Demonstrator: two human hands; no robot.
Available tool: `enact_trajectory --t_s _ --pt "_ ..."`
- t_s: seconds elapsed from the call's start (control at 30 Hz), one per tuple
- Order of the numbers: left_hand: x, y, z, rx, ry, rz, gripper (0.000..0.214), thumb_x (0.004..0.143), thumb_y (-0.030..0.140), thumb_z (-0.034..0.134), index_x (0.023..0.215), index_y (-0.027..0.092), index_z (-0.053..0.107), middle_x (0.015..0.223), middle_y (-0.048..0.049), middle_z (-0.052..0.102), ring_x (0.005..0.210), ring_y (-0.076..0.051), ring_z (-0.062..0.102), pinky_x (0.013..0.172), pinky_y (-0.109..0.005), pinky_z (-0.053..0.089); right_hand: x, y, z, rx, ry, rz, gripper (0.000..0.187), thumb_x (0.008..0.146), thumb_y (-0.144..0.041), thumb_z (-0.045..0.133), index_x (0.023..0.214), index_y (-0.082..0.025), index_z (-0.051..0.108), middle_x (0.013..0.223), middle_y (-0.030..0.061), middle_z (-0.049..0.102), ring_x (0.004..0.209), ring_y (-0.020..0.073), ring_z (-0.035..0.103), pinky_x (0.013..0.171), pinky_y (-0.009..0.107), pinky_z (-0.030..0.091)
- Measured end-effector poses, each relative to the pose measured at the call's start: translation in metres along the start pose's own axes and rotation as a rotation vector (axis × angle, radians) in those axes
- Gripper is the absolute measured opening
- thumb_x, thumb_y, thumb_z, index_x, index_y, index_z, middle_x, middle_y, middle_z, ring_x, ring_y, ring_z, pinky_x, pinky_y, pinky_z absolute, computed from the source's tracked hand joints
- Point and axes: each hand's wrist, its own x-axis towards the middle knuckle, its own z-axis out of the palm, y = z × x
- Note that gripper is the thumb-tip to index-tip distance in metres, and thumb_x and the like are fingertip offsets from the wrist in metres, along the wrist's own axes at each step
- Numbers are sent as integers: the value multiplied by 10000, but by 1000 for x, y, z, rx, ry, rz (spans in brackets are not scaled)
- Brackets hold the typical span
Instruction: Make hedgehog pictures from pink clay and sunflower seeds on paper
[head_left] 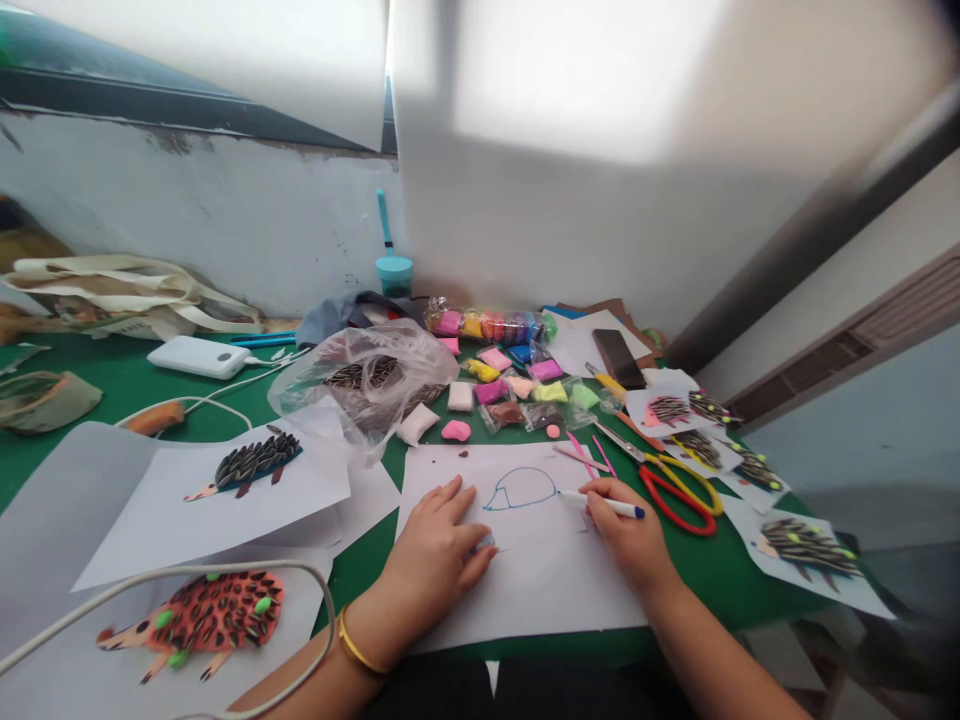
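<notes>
My right hand [626,535] is closed round a white marker [611,505] with a dark blue end. Its tip touches the right end of a blue outline [525,488], a rounded body with a pointed snout, on a small white sheet [450,500]. My left hand [431,540] lies on that paper with fingers stretched out, left of the outline. A small grey-blue thing [484,541] shows by its thumb and forefinger; I cannot make out what it is. Just beyond the paper lie thin pink tools [581,455] and scissors [675,480] with red and yellow handles.
Packets of coloured clay [493,390] and a plastic bag of seeds [367,380] lie beyond the paper. Seed-covered hedgehog pictures [255,460] are on both sides. A white cable [300,568] crosses my left forearm. A phone [619,358] lies at the back right.
</notes>
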Motion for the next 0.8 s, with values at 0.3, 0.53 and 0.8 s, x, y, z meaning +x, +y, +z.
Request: enact_trajectory --t_s 0.3,0.53,0.8 --pt "0 -1 0 5 -19 1 155 823 272 659 943 259 756 1285 -125 604 1265 -393 494 994 -600 447 0 -3 1 -13 -20 7 210 807 -366 555 812 -197 678 681 17 659 610 181 580 543 270 412" --pt "0 0 -1 9 -33 -10 160 828 279 657 950 257 757 1297 -130 596 1271 -393 488 1005 -595 438 1 -5 0 -80 18 -19 192 806 -337 534 778 -205 672 718 12 661 680 191 596 607 276 432" --pt "-1 -1 1 10 -23 -5 153 823 273 661 939 251 758 1287 -135 601 1264 -395 497 1001 -594 440 0 0 1 -1 4 10 207 828 -369 548 828 -197 663 696 8 626 651 177 558 574 268 411"
